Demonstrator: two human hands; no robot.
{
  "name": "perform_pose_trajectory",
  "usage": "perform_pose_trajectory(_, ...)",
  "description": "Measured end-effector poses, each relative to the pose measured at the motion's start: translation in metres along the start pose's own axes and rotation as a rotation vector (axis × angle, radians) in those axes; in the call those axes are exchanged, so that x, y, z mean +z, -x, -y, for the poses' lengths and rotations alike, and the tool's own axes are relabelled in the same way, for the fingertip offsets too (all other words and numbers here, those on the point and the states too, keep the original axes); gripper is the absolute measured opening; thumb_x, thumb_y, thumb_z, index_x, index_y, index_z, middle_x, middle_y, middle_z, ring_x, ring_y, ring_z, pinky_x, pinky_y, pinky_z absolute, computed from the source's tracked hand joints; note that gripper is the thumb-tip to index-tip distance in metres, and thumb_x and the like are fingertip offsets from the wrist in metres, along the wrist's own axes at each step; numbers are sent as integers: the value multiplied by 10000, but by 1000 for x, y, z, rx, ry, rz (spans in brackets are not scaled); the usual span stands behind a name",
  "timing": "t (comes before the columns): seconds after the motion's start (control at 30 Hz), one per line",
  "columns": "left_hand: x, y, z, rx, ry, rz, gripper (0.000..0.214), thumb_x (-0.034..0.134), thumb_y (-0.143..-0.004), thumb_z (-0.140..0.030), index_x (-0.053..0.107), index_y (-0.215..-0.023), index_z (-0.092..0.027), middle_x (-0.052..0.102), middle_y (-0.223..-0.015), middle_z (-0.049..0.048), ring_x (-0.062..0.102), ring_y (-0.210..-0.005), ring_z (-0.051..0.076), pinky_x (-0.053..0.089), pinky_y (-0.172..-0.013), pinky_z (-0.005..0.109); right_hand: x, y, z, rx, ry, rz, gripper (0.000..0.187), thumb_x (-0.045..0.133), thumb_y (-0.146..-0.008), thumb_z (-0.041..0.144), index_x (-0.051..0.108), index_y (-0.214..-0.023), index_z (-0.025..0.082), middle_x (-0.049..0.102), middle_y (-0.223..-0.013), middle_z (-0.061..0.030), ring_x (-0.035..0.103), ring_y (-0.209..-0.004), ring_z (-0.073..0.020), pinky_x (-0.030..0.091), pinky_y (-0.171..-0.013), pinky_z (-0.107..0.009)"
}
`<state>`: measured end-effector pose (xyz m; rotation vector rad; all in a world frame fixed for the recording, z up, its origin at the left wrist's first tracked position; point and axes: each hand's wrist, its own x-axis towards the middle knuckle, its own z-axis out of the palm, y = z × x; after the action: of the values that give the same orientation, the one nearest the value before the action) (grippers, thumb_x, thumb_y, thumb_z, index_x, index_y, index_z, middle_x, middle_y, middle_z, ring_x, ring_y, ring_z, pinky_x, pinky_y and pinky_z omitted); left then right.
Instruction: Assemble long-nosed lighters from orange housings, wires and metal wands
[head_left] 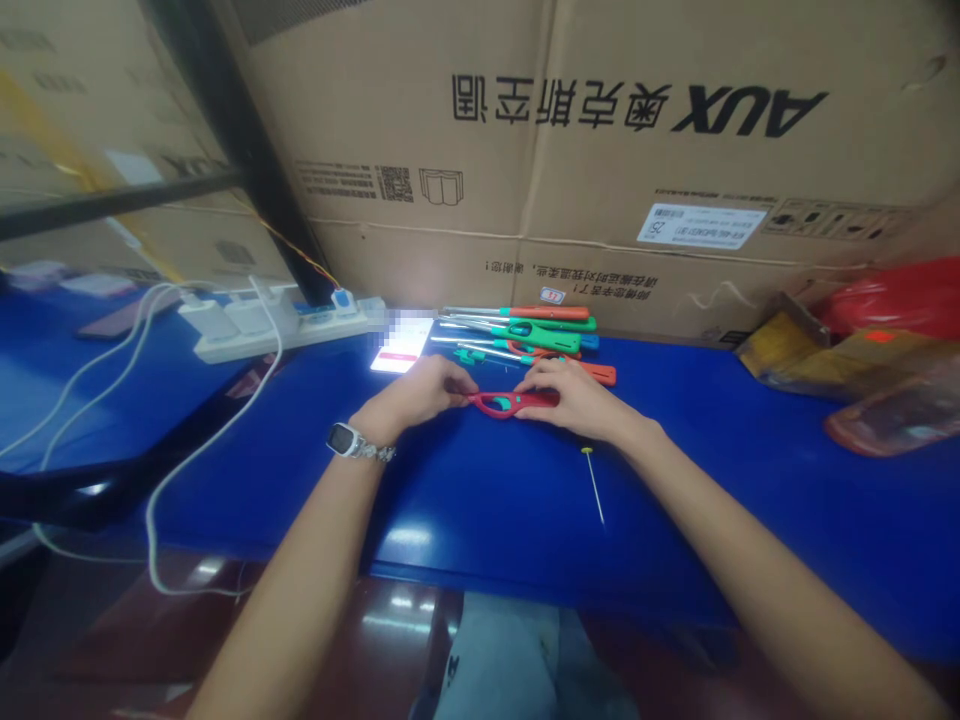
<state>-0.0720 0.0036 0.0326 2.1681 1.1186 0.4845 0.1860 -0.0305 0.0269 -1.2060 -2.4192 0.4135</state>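
A red utility lighter body (538,399) with a green trigger lies level between my hands, just above or on the blue table. My left hand (427,388), with a watch on its wrist, pinches the lighter's narrow front end. Around its rear handle close the fingers of my right hand (576,395). No metal tube shows at the front end; my left fingers cover that spot. Just beyond my hands lies a pile of long-necked lighters with green (551,337), orange (544,312) and blue parts. Near my right forearm is a thin metal rod with a yellow head (587,451).
Behind the blue table (465,500) stands a large cardboard box (420,100). A white power strip (300,330) with plugs and loose cables (217,450) is at left, beside a lit phone screen (397,340). Wrapped packages (817,350) sit at right.
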Motion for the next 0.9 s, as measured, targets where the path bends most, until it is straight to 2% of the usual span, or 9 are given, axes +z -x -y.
perform_pose_trajectory(0.13,1,1,-3,-12,-25,28,195,704,-751,-185,770,-932,-155,778,-894,63,697,-804,203,545,-764,326,0,-2,-3,55,-81,13,225,813,-773,252,742,-978,193,725,-982,-57,641,-947,-225,468,-861,-372)
perform_pose_trajectory(0.2,4,2,-7,-6,-57,24,273,739,-730,-222,758,-993,-154,770,-928,66,690,-822,205,537,-762,321,1,-5,-4,96,-142,24,201,819,-752,226,736,-929,180,726,-950,-46,648,-904,-212,472,-822,-349)
perform_pose_trajectory(0.33,17,0,-18,81,-145,-18,489,807,-707,-467,739,-1084,-162,727,-1000,85,667,-847,223,515,-740,317,3,-8,-7,137,-267,55,195,811,-744,268,734,-900,179,719,-880,-23,646,-829,-189,464,-752,-312)
perform_pose_trajectory(0.4,25,-4,-20,130,-233,-29,461,779,-743,-529,753,-1028,-168,702,-961,85,645,-814,220,493,-716,320,4,-9,-8,141,-319,71,205,803,-743,275,736,-910,177,720,-866,-17,641,-802,-177,457,-729,-298)
perform_pose_trajectory(0.47,30,-7,-19,164,-282,-38,387,755,-789,-505,759,-986,-171,680,-919,77,627,-789,211,475,-703,316,4,-9,-9,141,-348,74,217,799,-739,275,738,-920,174,724,-871,-17,640,-799,-170,454,-718,-288)
perform_pose_trajectory(0.57,33,-11,-15,182,-254,-43,347,773,-794,-449,760,-998,-168,676,-904,70,619,-789,203,475,-713,306,-1,-10,-10,156,-308,96,240,789,-751,315,750,-950,185,725,-882,-20,631,-786,-165,448,-681,-274)
perform_pose_trajectory(0.7,31,-14,-14,139,-234,-45,353,808,-761,-419,772,-989,-152,684,-901,79,621,-785,205,481,-713,305,-11,-11,-12,190,-187,172,259,777,-770,377,770,-951,193,711,-844,-24,610,-715,-160,425,-609,-269)
perform_pose_trajectory(0.9,29,-15,-17,122,-273,-10,361,783,-782,-451,789,-992,-157,681,-880,88,617,-798,218,478,-739,318,-15,-15,-10,143,-58,222,217,757,-807,360,771,-939,189,703,-886,-41,623,-769,-181,437,-657,-286)
